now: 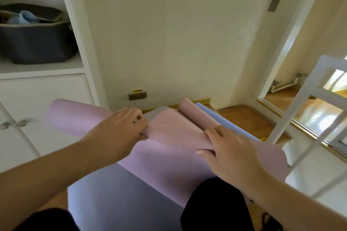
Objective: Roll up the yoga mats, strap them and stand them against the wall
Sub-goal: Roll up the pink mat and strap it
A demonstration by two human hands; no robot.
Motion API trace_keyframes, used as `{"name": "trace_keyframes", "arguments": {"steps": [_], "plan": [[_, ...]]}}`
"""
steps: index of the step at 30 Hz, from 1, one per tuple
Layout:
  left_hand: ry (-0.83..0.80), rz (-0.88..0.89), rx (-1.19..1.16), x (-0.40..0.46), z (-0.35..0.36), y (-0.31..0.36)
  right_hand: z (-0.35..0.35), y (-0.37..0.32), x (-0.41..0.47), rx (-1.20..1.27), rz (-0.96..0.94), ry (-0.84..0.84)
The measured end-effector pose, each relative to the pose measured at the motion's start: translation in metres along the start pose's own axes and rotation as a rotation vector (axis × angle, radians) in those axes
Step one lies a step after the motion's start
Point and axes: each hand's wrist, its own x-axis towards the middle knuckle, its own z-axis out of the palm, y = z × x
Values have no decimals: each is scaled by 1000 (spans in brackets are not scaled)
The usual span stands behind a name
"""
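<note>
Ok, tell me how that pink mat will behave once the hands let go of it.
The pink mat looks soft and floppy: it bends freely under the left hand and right hand. The loose curl near the wall will probably spring open if released. Lying on the blue mat, it may also slide when pushed.

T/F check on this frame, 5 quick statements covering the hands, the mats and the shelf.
1. Both hands are on the pink mat. True: left hand and right hand press on it.
2. The pink mat lies on top of a blue mat. True.
3. A strap is already around the pink mat. False: no strap is visible, and the mat is only partly rolled.
4. The shelf on the left holds a dark bin. True.
5. A rolled mat already stands against the wall. False: none stands there; both mats lie on the floor.
</note>
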Motion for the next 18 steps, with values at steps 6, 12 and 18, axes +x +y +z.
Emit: {"name": "trace_keyframes", "arguments": {"steps": [6,12,18], "plan": [[-18,-96,42,-4,-3,21,10,-24,-16,37,154,37],[-203,-171,92,-31,-16,13,4,-28,0,-86,16,132],[20,-165,191,-26,-78,-10,-43,-30,39,-140,-27,515]]}}
